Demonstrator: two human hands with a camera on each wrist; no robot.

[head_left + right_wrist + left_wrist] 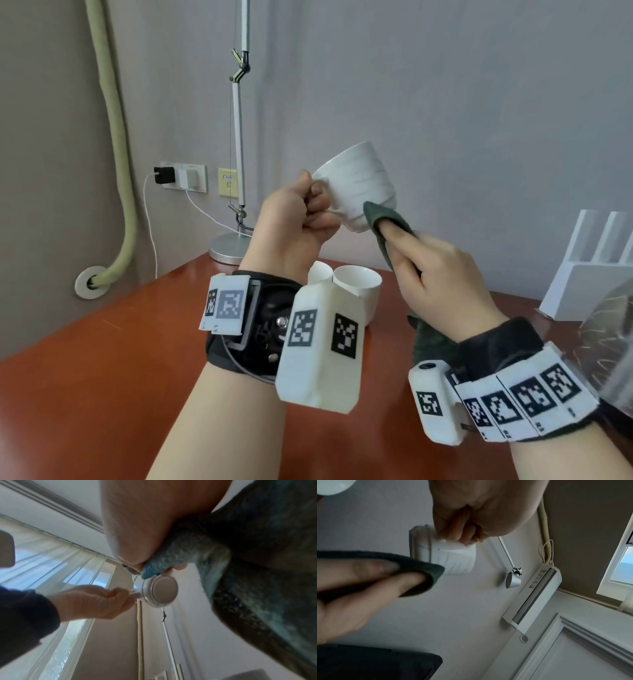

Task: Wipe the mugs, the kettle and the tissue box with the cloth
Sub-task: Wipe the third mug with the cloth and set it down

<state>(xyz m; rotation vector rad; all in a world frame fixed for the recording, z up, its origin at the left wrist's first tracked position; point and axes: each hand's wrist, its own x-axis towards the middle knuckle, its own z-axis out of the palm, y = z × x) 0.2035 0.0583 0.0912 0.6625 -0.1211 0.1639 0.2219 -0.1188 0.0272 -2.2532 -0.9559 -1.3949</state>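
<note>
Right wrist alone shows mug [160,591] base, cloth [161,563] touching.

The person's forearms are showing bare, each wrist wearing a black strap. The left hand [294,219] is carrying a white plastic housing [320,346] printed with black-and-white square markers, a smaller white marker plate [224,305], silver screws and a thin grey cable [239,366]. The right hand [445,277] is wearing a band of white marker tiles [524,397] and a white camera block [435,401].
</note>
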